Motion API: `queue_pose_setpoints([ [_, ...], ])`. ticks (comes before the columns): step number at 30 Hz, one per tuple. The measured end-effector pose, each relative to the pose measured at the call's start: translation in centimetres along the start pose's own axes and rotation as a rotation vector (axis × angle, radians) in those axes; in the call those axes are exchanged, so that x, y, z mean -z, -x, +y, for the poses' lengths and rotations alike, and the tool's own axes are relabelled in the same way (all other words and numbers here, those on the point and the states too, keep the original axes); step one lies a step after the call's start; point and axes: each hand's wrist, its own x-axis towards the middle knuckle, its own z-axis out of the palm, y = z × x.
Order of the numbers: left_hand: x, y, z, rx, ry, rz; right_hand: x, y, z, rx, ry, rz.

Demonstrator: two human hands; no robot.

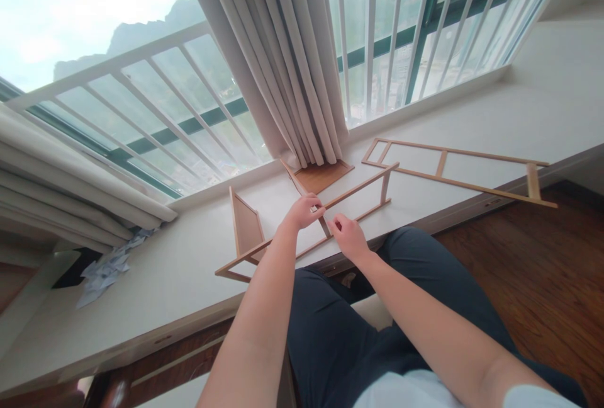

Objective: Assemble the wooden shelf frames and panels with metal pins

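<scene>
A long wooden ladder-like frame [363, 186] lies across the white window ledge [179, 282] in front of me. My left hand [306, 211] is closed on the frame's middle crosspiece, with something small and pale pinched at its fingertips. My right hand [348, 235] is just beside it, fingers curled at the same crosspiece; what they hold is too small to see. A small wooden panel [246, 226] stands upright at the frame's left end. Another wooden panel [321, 175] lies flat under the curtain.
A second wooden frame [453, 169] lies on the ledge to the right. Beige curtains [283, 62] hang in the middle and bunch at the left. White window bars [155, 106] run behind. Crumpled paper [106, 269] lies at the left. My dark-trousered legs [377, 320] are above a wooden floor [542, 269].
</scene>
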Motion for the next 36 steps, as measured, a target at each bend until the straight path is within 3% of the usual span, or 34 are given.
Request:
queue_pose_setpoints([
  [13,-0.1,0.0,-0.1,-0.005,0.002,-0.005,0.1,-0.3,0.9,0.018,0.026,0.039],
  [36,-0.2,0.0,-0.2,-0.023,-0.003,0.004,0.0,0.3,-0.8,0.061,0.172,-0.029],
])
